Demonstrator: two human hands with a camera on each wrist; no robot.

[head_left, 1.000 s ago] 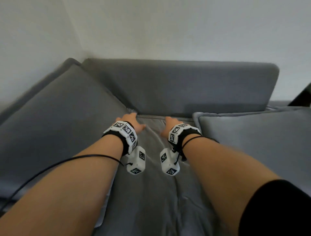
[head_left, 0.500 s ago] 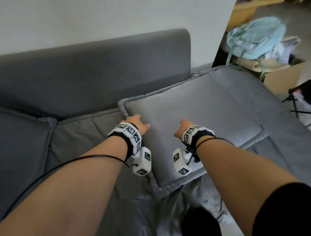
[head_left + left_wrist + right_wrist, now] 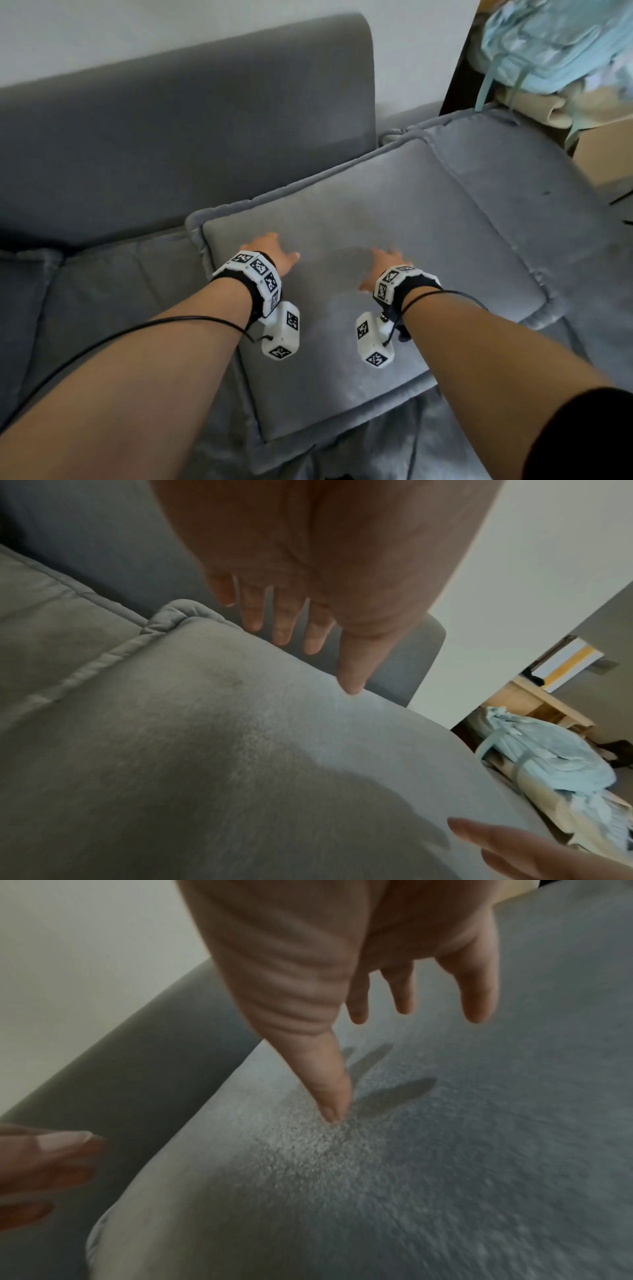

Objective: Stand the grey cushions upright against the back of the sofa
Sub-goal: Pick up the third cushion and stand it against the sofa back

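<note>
Grey cushion [image 3: 394,219], velvety, piped-edged, flat on the sofa seat under left hand [image 3: 270,250] and right hand [image 3: 380,267], grips spread, holding nothing.

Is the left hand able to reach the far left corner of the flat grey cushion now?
Probably yes. The left hand hovers open over the grey cushion, its corner lies just beyond the fingers, and nothing lies between them.

Matt grey velvety cloth cushion [image 3: 394,219], cloth sofa back [image 3: 188,130]
</note>
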